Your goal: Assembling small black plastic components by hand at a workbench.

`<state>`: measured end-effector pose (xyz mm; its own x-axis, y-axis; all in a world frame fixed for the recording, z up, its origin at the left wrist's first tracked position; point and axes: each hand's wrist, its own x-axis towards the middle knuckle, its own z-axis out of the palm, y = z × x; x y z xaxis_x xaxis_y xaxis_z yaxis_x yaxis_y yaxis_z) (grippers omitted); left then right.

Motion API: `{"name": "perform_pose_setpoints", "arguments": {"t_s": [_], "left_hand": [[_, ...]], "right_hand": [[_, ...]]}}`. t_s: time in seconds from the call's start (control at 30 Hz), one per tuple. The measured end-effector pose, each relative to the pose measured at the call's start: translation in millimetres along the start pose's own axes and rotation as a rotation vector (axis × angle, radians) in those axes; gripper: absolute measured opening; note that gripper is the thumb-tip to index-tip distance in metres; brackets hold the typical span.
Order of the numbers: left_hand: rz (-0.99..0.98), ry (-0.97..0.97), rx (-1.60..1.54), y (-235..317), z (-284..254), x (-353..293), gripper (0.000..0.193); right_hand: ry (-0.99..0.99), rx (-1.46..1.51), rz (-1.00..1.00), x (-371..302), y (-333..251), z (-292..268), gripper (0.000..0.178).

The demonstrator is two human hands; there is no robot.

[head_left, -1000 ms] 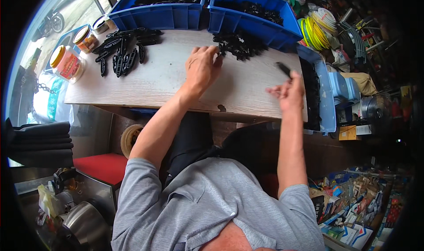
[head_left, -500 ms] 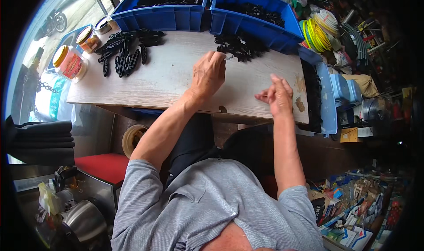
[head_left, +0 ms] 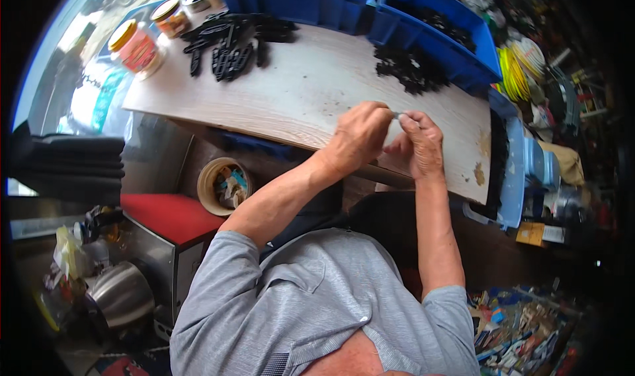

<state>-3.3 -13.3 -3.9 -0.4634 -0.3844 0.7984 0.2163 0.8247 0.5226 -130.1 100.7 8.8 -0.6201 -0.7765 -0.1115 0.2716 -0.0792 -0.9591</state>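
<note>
Over the near right part of the table (head_left: pixel 284 98), my left hand (head_left: pixel 360 134) and my right hand (head_left: pixel 424 147) meet fingertip to fingertip. Both are closed in a pinch on a small grey piece (head_left: pixel 396 115), mostly covered by the fingers, so its kind cannot be made out. Beyond them lies a heap of small black parts (head_left: pixel 410 70). Farther left on the tabletop is a second pile, of longer black slotted plastic pieces (head_left: pixel 231 58).
Two blue bins (head_left: pixel 291 8) holding black parts line the far edge. Jars (head_left: pixel 137 50) stand at the far left corner. A light blue crate (head_left: pixel 508 177) adjoins the table's right end. Below, a waste bucket (head_left: pixel 206 189) stands beside a red-topped cabinet (head_left: pixel 162 217).
My left hand has drawn back from the black heap with the small piece. My right hand, formerly apart with loose fingers, now pinches at it too. The view has shifted.
</note>
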Motion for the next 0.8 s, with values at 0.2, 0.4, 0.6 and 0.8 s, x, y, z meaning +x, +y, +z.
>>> {"name": "perform_pose_setpoints", "arguments": {"t_s": [0.2,0.4,0.6,0.8], "left_hand": [[-0.013,-0.034,-0.016,-1,-4,-5,0.024],[-0.128,0.072,0.363,-31,-49,12,0.034],[-0.423,-0.123,1.184,-124,-132,26,0.032],[-0.194,-0.074,1.135,-137,-134,17,0.01]], "right_hand": [[-0.071,-0.061,-0.018,-3,-2,8,0.014],[-0.023,-0.037,-0.056,-3,3,0,0.016],[-0.035,-0.016,-0.075,-2,4,5,0.018],[-0.017,-0.022,-0.058,-2,5,0,0.016]]}}
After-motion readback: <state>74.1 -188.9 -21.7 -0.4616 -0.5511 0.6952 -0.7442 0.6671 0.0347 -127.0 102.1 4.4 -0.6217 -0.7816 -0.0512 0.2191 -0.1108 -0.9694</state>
